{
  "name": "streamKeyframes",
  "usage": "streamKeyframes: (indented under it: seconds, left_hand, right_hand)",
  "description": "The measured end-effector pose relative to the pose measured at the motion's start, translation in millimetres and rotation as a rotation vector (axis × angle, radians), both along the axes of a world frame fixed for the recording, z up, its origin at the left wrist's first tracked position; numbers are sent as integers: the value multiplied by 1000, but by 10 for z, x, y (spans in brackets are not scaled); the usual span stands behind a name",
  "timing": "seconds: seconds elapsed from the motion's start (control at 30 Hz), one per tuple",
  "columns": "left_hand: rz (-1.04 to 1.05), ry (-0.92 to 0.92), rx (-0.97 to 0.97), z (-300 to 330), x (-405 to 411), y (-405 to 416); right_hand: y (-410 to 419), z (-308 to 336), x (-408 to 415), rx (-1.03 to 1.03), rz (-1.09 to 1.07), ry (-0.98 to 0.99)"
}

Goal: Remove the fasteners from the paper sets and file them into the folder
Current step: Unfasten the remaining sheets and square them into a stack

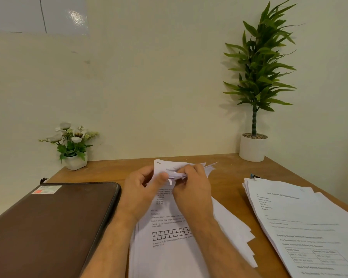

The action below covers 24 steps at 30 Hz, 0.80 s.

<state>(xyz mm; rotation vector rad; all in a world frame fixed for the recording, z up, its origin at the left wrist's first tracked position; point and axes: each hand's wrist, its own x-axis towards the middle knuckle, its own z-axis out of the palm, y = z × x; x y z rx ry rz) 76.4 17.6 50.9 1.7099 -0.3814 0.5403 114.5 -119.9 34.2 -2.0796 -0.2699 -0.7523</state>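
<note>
We were early in the job, as far as we could judge. The dark brown zipped leather folder (54, 223) lay shut on the left of the wooden table (225, 173), with no sheets visibly filed in it. A second stack of white printed sheets (301, 223) waited on the right, a small blue-and-black clip (254, 176) apparently at its far corner.

The white printed paper set (169, 233) we were working on lay in the middle, between folder and stack, its long axis running from us toward the wall, its far end lifted and crumpled. Our left hand (143, 189) pinched that raised top edge with thumb and fingers. Our right hand (191, 185) was curled tightly on the same corner, picking at the fastener, which we could not make out.
</note>
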Motion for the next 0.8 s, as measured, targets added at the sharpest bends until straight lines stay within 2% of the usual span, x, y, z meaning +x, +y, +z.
streamKeyframes:
  seconds: [0.07,0.17,0.23,0.33,0.43,0.53,0.63,0.73,0.8]
  left_hand:
    - [12,51,112,-19,20,-15]
    - [198,29,278,-77,128,-34]
    - [263,27,292,-131,187,-10]
    - [285,29,150,-130,209,7]
    - [305,69,-103,-74,199,8]
    - [268,141,-384,5,177,60]
    - [231,209,-569,42,165,117]
    - [194,245,-684,21,177,165]
    - [190,251,-726,8,179,195]
  right_hand:
    - [6,-60,3,12,31,-4]
    - [9,-103,43,81,80,-15]
    - [3,-117,68,92,96,-42]
    - [-35,-123,77,89,122,-98]
    - [-174,-115,82,87,59,-100]
    - [-371,-78,107,74,-38,76]
    - [-505,-83,137,20,-47,200]
    - [-545,-86,125,137,67,343]
    - [-545,-76,115,181,99,372]
